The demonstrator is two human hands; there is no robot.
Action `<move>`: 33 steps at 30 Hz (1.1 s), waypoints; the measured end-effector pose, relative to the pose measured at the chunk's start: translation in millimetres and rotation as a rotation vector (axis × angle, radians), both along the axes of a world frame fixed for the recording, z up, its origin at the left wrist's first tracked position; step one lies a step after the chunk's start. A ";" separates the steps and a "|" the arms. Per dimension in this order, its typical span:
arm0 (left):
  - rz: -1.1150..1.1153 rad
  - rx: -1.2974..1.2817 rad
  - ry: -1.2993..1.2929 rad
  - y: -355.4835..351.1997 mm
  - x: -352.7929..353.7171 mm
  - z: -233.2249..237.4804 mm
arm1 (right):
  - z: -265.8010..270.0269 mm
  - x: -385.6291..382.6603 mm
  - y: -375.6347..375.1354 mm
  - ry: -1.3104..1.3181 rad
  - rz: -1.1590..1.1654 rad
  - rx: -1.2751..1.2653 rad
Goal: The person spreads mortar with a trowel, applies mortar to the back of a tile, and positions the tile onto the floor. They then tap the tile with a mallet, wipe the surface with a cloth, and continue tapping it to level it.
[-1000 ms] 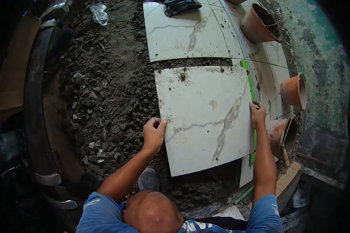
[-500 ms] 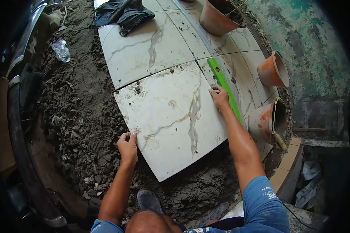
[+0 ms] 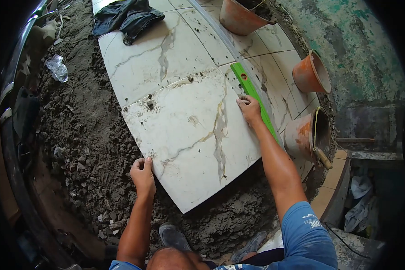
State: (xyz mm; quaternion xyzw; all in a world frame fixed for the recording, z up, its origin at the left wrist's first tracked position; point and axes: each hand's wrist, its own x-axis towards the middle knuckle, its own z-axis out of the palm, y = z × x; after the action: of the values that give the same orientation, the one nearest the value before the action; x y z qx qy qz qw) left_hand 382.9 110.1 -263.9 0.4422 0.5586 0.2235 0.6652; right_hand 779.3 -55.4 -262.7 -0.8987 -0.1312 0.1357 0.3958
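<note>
A large white marble-patterned floor tile point(image 3: 189, 139) lies in front of me, its far edge close against another marbled tile point(image 3: 153, 58). My left hand point(image 3: 142, 177) is closed at its left edge, thumb against the rim and the other fingers curled beside it. At the opposite edge, my right hand point(image 3: 249, 109) has its fingers bent and pinched on the tile's border. Just right of that hand lies a green spirit level point(image 3: 252, 90), alongside a long metal straightedge point(image 3: 216, 29).
Dark mortar point(image 3: 90, 130) spreads left of the tiles and under the near edge. A bucket point(image 3: 240, 18), an orange bucket point(image 3: 307, 74) and a bucket with a handle point(image 3: 301, 137) stand along the right. Dark cloth point(image 3: 128, 20) lies on the far tile. A shoe point(image 3: 174, 237) is below.
The dark gap between the held tile and the far tile has narrowed to a thin line. Both hands remain at its edges. The view has shifted slightly, moving the scene left.
</note>
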 end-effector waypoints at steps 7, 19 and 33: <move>-0.002 -0.014 -0.026 5.1 2.8 -6.5 | 8.0 -0.5 3.6 -0.026 0.006 -0.063; 0.040 -0.007 -0.045 2.5 2.1 -3.0 | 1.6 -3.2 -0.6 -0.006 -0.017 -0.064; -0.008 -0.033 0.098 8.1 4.4 -11.9 | 7.5 -4.7 5.5 -0.034 -0.005 -0.143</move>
State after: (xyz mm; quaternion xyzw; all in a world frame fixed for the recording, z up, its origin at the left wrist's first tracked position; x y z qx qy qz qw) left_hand 387.4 118.2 -275.9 0.4438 0.5922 0.1900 0.6452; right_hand 774.6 -50.0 -255.2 -0.9272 -0.1254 0.1287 0.3286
